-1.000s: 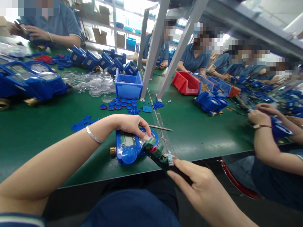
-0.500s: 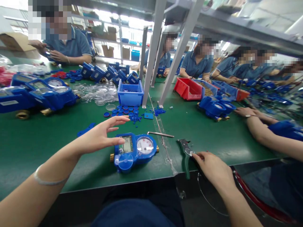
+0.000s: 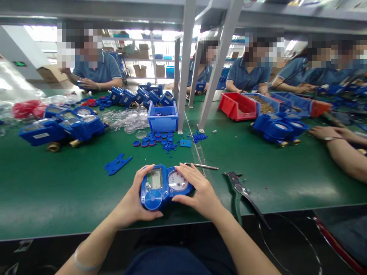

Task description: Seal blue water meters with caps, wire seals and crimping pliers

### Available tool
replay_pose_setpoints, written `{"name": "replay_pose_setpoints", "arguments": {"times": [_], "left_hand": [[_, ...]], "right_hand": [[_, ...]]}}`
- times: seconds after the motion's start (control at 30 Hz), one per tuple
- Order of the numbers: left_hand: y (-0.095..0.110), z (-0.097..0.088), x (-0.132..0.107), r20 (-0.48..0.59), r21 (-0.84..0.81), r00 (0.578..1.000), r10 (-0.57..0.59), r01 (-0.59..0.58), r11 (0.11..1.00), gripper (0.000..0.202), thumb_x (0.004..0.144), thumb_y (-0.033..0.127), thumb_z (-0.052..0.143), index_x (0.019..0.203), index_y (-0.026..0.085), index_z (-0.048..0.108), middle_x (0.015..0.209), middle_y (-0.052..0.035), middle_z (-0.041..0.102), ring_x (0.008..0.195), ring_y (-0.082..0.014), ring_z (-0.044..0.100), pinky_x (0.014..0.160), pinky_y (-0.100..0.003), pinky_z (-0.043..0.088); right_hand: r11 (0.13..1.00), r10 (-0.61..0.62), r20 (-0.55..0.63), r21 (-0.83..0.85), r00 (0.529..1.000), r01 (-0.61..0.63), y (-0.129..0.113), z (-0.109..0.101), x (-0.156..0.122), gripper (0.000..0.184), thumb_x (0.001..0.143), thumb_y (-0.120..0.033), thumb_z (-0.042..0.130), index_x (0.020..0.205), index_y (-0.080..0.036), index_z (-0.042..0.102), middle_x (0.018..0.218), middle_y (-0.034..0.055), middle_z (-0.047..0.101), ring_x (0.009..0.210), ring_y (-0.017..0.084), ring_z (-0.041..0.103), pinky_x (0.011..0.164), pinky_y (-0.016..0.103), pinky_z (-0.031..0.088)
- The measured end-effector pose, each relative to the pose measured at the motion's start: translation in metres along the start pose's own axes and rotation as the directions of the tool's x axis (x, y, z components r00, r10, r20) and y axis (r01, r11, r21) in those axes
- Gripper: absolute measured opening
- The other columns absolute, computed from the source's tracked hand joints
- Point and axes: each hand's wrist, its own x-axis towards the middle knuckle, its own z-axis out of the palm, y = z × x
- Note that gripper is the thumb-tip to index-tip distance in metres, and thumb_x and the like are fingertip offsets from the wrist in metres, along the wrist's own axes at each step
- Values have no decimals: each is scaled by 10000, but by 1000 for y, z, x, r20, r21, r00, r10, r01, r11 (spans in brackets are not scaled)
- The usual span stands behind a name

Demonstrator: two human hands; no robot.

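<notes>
Your blue meter [image 3: 165, 191] sits right between your left hand [image 3: 130, 204] and right hand [image 3: 202, 193], both gripping it. Left's wrapped around the display [image 3: 156, 178] end, right's on the dial [image 3: 177, 181] end.

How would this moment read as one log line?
left hand: gripping blue meter by display end; right hand: gripping dial end; green-handled tool: on table, handles past near edge; metal rod: on table beyond right hand
</notes>
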Motion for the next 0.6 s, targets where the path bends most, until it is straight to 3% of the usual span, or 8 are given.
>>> {"name": "replay_pose_setpoints", "arguments": {"times": [0.17,0.4,0.5,0.6], "left_hand": [[2,2,4,-6,-68,1000,-1,1,998,1029,529,271,888,1387,309,321,1494,-100,272,1436,-354,280,1237,-634,165],[12,6,7,-52,-56,999,9,-12,998,960,407,195,892,1243,253,423,1407,-100,335,1394,-324,346,1225,-530,274],[13,5,8,-48,-61,999,3,-6,998,967,362,202,914,1210,250,452,1400,-97,351,1367,-318,383,1215,-510,301],[15,4,7,-35,-74,999,-4,1,997,948,389,200,898,1220,248,445,1400,-101,343,1385,-326,350,1228,-529,258]], "right_hand": [[989,-104,-141,-124,985,86,2,6,-3,725,820,-607,630,1360,-133,539,1360,58,571,1324,185,528,1211,429,383],[968,-183,-91,-192,979,163,12,6,-6,660,868,-494,636,1452,-246,455,1447,28,486,1372,237,480,1107,524,469],[1000,-24,21,0,999,24,18,0,-4,580,903,-492,580,1448,-322,476,1476,-2,448,1428,244,409,1132,564,420],[925,186,204,293,961,-241,17,-7,-1,584,902,-552,552,1443,-340,486,1531,-17,370,1479,210,325,1213,507,334]]}}
